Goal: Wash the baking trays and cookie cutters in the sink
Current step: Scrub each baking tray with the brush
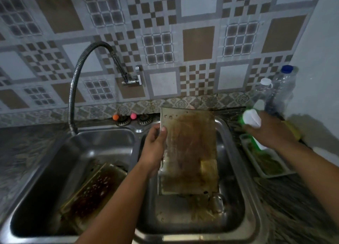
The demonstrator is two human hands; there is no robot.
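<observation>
While gripped along its left edge by the left hand (153, 148), a brown-stained baking tray (189, 152) is tilted above the right sink basin (236, 198); a green-and-white bottle (252, 122) is clasped by the right hand (269, 131).

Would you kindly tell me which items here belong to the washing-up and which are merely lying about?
In use: greasy baking tray in left hand; dish soap bottle in right hand; second tray; sink; tap.
Lying about: plastic bottles; sink plugs.

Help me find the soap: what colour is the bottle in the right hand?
White and green bottle, head view.
</observation>
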